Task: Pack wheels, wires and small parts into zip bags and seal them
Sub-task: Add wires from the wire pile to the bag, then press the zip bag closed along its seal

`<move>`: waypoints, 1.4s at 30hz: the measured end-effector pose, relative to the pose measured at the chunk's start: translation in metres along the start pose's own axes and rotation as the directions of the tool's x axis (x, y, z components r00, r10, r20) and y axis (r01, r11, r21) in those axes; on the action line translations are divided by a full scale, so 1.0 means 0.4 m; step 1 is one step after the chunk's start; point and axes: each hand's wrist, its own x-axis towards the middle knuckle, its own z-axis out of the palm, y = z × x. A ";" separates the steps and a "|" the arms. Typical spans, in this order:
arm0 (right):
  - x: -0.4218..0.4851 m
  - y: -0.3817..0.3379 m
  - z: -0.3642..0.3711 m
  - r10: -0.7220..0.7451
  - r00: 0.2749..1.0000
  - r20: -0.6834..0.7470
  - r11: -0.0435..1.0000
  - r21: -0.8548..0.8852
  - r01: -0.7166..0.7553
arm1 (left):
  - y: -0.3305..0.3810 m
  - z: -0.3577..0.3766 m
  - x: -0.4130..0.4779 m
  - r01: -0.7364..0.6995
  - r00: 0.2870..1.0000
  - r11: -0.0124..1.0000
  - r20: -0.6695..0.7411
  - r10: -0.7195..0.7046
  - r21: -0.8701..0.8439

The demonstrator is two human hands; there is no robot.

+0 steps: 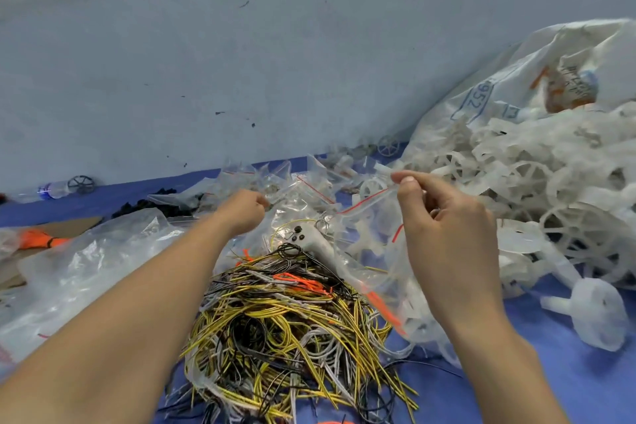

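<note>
My right hand [444, 227] pinches the red-striped top edge of a clear zip bag [368, 241] between thumb and forefinger, holding it up. White plastic parts and an orange piece show inside that bag. My left hand [244, 212] reaches forward with curled fingers into a heap of small clear zip bags [275, 182] and seems to pinch a small dark part; what it holds is mostly hidden. A tangled pile of yellow, black and white wires [292, 327] lies between my forearms. White spoked wheels [530, 175] are piled at the right.
A big white sack [537, 79] spills wheels at the right. A white hub part [599, 313] lies on the blue mat [550, 389]. Loose clear plastic [86, 268] covers the left, with an orange bundle [38, 239], black parts [148, 205] and a water bottle [51, 189] by the wall.
</note>
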 end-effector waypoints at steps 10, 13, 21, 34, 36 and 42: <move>0.012 0.017 0.004 0.006 1.000 -0.013 1.000 -0.026 -0.007 | 0.006 0.042 0.095 -0.091 0.993 0.985 0.084 0.079 0.150; 0.010 0.013 0.001 0.009 1.000 -0.013 1.000 -0.009 -0.009 | 0.002 0.014 0.092 -0.072 0.996 0.993 -0.059 0.067 -0.088; -0.006 0.001 -0.001 0.007 1.000 0.012 1.000 -0.004 -0.007 | 0.088 -0.198 -0.002 -0.236 0.865 0.852 -0.501 -0.035 -0.468; -0.048 -0.039 -0.065 0.014 0.995 0.100 0.999 -0.049 -0.010 | 0.290 -0.254 -0.469 -0.556 0.829 0.254 -0.549 0.104 -0.792; -0.043 -0.030 -0.080 0.009 0.993 0.121 0.998 -0.059 -0.001 | 0.322 -0.232 -0.496 -0.536 0.844 0.176 -0.525 0.107 -0.826; -0.031 0.001 -0.120 -0.036 0.989 0.147 0.999 -0.003 0.036 | 0.405 -0.171 -0.516 -0.562 0.826 0.090 -0.553 0.105 -0.822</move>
